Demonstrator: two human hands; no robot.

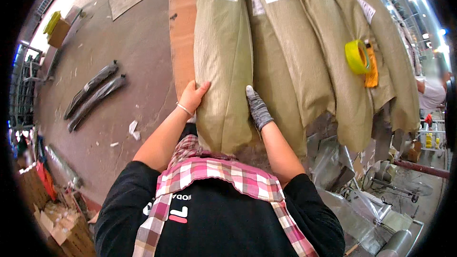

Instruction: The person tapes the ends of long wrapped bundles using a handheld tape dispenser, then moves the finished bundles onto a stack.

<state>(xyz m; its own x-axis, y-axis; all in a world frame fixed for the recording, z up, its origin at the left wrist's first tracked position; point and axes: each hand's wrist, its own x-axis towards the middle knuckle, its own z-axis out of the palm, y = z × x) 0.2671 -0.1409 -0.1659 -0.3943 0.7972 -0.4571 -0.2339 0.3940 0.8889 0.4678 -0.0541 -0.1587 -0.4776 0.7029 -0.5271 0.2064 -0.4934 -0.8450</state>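
A long package in an olive woven bag, with a white label near its far part, lies lengthwise in front of me. My bare left hand, a thin white bracelet at its wrist, holds the bag's left edge with the thumb on top; the other fingers are mostly hidden. On the opposite edge my right hand, in a grey glove, grips the bag, its fingers partly out of sight. Several similar labelled bags lie side by side to the right. A roll of yellow tape and an orange tool rest on them.
Brown board shows along the package's left side. Two black-wrapped long bundles lie on the floor at left. Open cardboard boxes stand at lower left, clear plastic and metal equipment at lower right. Another person is at far right.
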